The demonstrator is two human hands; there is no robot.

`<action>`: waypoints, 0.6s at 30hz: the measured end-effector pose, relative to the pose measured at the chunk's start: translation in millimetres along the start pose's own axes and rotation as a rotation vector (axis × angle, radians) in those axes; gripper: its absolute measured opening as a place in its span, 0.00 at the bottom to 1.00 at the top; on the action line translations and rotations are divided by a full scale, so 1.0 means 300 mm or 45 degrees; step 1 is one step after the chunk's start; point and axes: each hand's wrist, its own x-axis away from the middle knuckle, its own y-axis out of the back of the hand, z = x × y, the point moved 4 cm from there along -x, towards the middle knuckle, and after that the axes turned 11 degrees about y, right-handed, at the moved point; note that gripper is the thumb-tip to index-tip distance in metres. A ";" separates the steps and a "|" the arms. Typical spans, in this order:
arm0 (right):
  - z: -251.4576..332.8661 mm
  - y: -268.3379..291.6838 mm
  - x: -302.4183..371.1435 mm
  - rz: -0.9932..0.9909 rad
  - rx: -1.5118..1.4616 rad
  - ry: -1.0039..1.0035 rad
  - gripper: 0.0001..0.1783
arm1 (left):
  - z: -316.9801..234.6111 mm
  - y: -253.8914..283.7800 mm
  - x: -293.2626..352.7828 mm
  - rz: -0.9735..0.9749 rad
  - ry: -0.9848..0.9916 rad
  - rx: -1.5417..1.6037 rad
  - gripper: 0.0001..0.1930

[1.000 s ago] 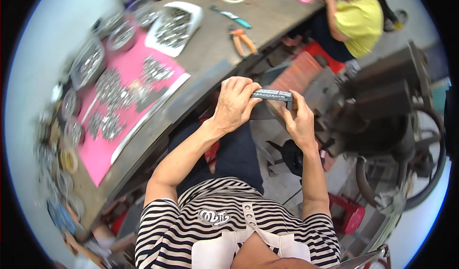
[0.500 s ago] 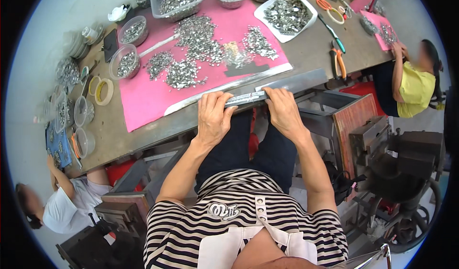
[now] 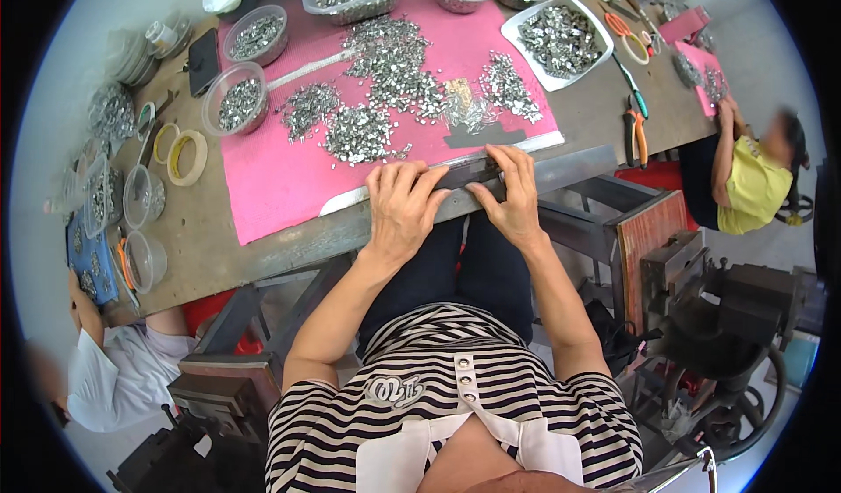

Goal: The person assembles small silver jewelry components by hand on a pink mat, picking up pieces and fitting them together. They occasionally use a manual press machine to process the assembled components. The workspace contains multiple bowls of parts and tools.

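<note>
From where I stand, left hand point(image 3: 403, 208) and right hand point(image 3: 511, 202) pinch the dark bar point(image 3: 464, 175) over the bench point(image 3: 200, 230) edge, looks like a two-handed positioning step, next calling for level, matched grips.

The brown table point(image 3: 589, 107) bears a pink mat point(image 3: 258, 182), pliers point(image 3: 642, 142) and pale tape rolls point(image 3: 201, 162).

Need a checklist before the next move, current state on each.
1. Left hand on the dark bar: ok, at its left end.
2. Right hand on the bar: ok, at its right end.
3. Bar apart from the small metal pieces: ok.
4. Pliers away from both hands: ok, lying on the table to the right.
5. Bar's underside: cannot tell, hidden.
</note>
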 end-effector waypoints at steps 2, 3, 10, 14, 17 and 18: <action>-0.005 -0.007 0.007 -0.023 0.005 0.014 0.39 | -0.003 -0.012 0.012 -0.006 -0.010 -0.009 0.15; -0.010 -0.013 0.013 -0.030 0.000 0.015 0.39 | -0.003 -0.024 0.008 -0.035 -0.038 -0.017 0.15; -0.005 -0.012 0.008 -0.038 0.071 0.109 0.35 | 0.002 0.060 0.111 -0.237 -0.023 0.267 0.18; -0.005 -0.018 0.014 -0.053 0.069 0.112 0.32 | 0.101 0.151 0.261 -0.349 0.476 0.779 0.14; -0.006 -0.018 0.017 -0.068 0.083 0.113 0.31 | 0.157 0.198 0.297 -0.158 1.012 1.099 0.18; -0.007 -0.018 0.016 -0.067 0.086 0.110 0.31 | 0.184 0.201 0.305 -0.055 1.129 1.190 0.18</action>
